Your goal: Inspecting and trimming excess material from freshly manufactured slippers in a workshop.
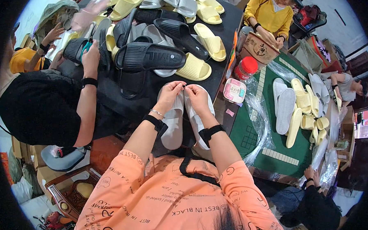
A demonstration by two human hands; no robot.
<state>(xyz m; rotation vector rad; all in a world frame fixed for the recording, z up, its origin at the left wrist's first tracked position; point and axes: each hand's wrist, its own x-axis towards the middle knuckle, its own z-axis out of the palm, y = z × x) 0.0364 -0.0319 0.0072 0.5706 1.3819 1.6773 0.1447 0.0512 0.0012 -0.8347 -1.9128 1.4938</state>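
Note:
My left hand [168, 97] and my right hand [198, 100] meet fingertip to fingertip, both closed in a pinch. A tiny dark thing shows between the fingertips, too small to name. Under my hands a pair of pale grey slides lies side by side at the near table edge: the left slide [173, 129] below my left hand, the right slide [193, 120] partly covered by my right hand and forearm. Just beyond, a big black slide [155, 57] rests on the pile, and a yellow slide [193, 67] lies to its right.
More yellow, grey and black slides heap on the black table [110, 116]. At left a co-worker's hand [90, 57] holds teal-handled scissors. Rightward stand a red-lidded jar [246, 67], a square tub [234, 91] and a green table [249, 130] with slides and plastic bags. Other people work around.

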